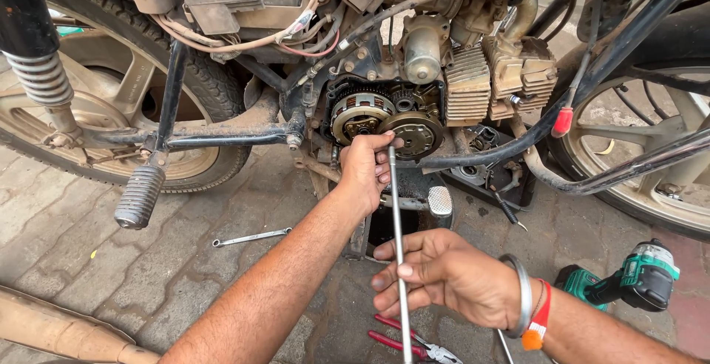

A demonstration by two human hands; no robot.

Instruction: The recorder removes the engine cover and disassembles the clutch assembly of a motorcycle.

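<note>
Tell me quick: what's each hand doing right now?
Left hand: fingers closed around the top of the long metal rod, at the exposed clutch.
Right hand: fingers loosely closed on the same rod, lower down.

This is an open-air motorcycle repair spot, a roadside workshop set on grey paving stones (pixel 111 260) rather than in a fitted garage. A dusty motorcycle (pixel 355 46) stands with its side cover off, so the clutch assembly (pixel 360 115) and gears lie bare amid loose wiring, a cooling-finned cylinder (pixel 467 87) and grime. Tools lie scattered on the ground around it: a spanner (pixel 251 237), red-handled pliers (pixel 410 340) and a green cordless power driver (pixel 629 281), with a removed exhaust pipe (pixel 59 332) lying close by.
</note>
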